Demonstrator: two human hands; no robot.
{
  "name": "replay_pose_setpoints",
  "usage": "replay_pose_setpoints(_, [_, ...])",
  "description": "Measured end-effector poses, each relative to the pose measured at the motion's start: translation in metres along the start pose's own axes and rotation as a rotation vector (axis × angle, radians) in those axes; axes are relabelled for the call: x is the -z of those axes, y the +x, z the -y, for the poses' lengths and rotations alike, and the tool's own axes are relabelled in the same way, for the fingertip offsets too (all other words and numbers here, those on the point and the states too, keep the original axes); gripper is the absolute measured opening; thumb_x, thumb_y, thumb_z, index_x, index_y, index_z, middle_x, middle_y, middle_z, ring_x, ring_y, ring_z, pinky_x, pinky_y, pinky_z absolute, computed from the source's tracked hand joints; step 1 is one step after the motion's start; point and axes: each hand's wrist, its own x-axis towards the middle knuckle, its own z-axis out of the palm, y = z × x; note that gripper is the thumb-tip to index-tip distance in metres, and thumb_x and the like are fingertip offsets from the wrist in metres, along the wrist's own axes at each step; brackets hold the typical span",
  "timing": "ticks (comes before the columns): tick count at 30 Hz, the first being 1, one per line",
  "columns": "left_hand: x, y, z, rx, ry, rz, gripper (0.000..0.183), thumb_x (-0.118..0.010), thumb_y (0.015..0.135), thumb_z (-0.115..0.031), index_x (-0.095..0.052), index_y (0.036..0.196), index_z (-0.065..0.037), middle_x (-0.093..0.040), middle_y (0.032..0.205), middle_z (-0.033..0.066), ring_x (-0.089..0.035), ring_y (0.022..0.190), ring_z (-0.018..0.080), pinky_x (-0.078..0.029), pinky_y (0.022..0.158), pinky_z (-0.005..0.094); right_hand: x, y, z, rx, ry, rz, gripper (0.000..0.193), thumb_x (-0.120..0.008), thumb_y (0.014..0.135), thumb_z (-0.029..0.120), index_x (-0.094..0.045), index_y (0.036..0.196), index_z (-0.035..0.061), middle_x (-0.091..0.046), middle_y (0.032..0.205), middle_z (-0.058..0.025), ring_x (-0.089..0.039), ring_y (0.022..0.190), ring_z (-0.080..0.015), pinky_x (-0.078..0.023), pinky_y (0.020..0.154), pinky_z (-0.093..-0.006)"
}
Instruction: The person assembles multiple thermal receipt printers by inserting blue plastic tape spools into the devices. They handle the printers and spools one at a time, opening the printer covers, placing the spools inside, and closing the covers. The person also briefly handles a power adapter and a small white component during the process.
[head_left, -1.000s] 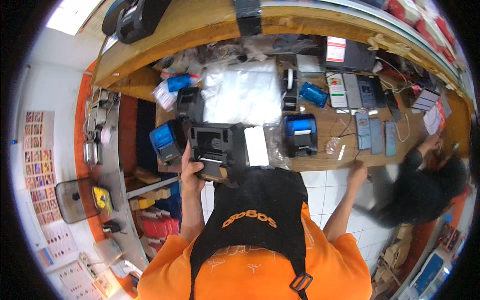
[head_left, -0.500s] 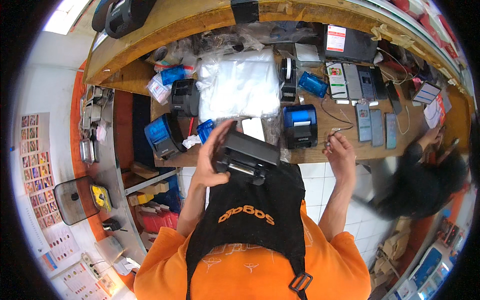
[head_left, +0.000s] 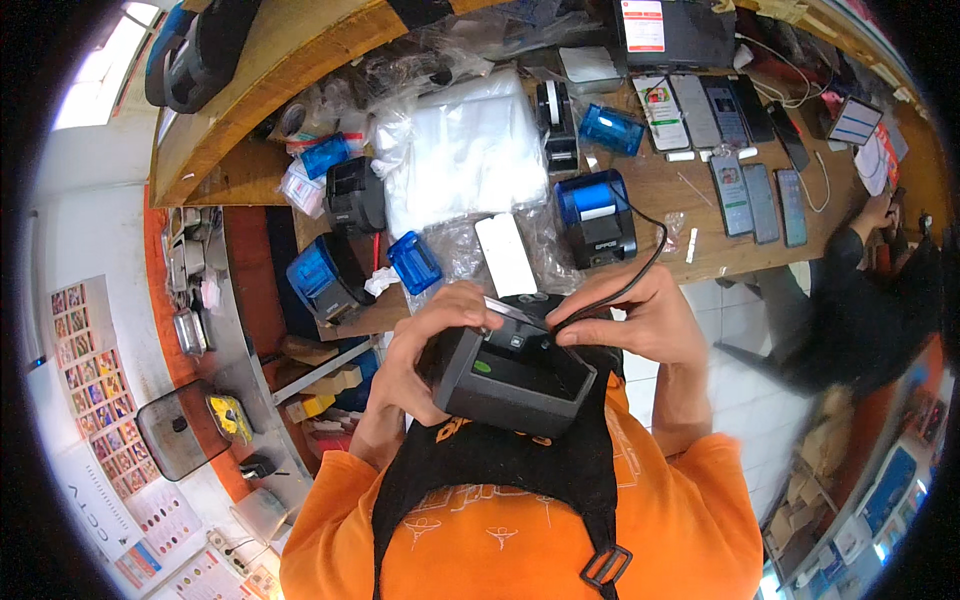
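Note:
A black receipt printer (head_left: pixel 525 392) is held over my apron, its hollow bay facing up. My left hand (head_left: pixel 425 335) grips its left side, with the fingers on the upper edge and the thumb below. At the printer's far right edge, my right hand (head_left: pixel 640 318) pinches the end of a black cable (head_left: pixel 655 250). The plug itself is hidden, so I cannot tell whether it is in a socket. The cable curves up past another printer with a blue cover (head_left: pixel 597 222). Just beyond my hands lies a white rectangular item (head_left: pixel 506 255), and a loose blue cover (head_left: pixel 415 263) is to its left.
More printers (head_left: pixel 325 275) stand on the left of the wooden bench (head_left: pixel 720 262). Clear plastic bags (head_left: pixel 460 155) are stacked in the middle, with a black roll holder beside them. Several phones (head_left: pixel 732 195) lie at right. A person in dark clothing (head_left: pixel 840 310) is by the bench's right end.
The printer has been turned and brought closer to my body, its bay now showing. My right hand has moved left with the cable end to the printer's edge. The view has shifted.

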Motion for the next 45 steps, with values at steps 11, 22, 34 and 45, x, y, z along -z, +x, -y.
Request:
replay_pose_setpoints(11, [-0.009,0.003,0.003,0.023,-0.194,0.010,0.077,-0.082,0.063,-0.012,-0.059,0.136,-0.008,-0.071,0.121,0.0169,-0.065,0.118,0.0348,-0.035,0.117,0.0626,-0.012,0.025,-0.020,0.193,-0.124,0.017,0.020,-0.087,0.081,0.012,-0.084,0.100,0.0067,-0.080,0.091,-0.0100,-0.077,0.081,-0.0228,-0.059,0.075,-0.0323])
replay_pose_setpoints(22, [-0.017,0.006,0.028,0.081,-0.090,-0.049,0.047,-0.069,0.091,0.008,-0.059,0.136,-0.006,-0.045,0.142,0.0195,-0.058,0.123,0.0289,-0.050,0.111,0.0494,-0.024,0.024,-0.014,0.433,-0.520,0.054,0.028,-0.080,0.076,0.002,-0.077,0.103,0.0073,-0.076,0.094,-0.0087,-0.075,0.082,-0.0288,-0.060,0.070,-0.0374])
replay_pose_setpoints(34, [0.000,0.002,0.034,0.174,-0.059,0.122,0.109,-0.079,0.049,-0.021,-0.051,0.151,0.005,-0.044,0.149,0.0302,-0.047,0.137,0.0401,-0.033,0.115,0.0484,-0.026,0.028,-0.029,0.328,-0.562,0.147,0.014,-0.080,0.078,0.008,-0.076,0.089,0.0012,-0.072,0.081,-0.0135,-0.072,0.072,-0.0335,-0.058,0.066,-0.0403])
replay_pose_setpoints(45, [0.003,0.000,0.047,0.249,-0.119,0.159,0.115,-0.077,0.048,-0.024,-0.046,0.155,0.006,-0.053,0.149,0.0217,-0.044,0.142,0.0354,-0.030,0.118,0.0477,-0.020,0.037,-0.040,0.189,-0.506,0.216,0.011,-0.078,0.083,0.012,-0.073,0.081,0.0020,-0.070,0.074,-0.0199,-0.072,0.072,-0.0376,-0.055,0.065,-0.0453])
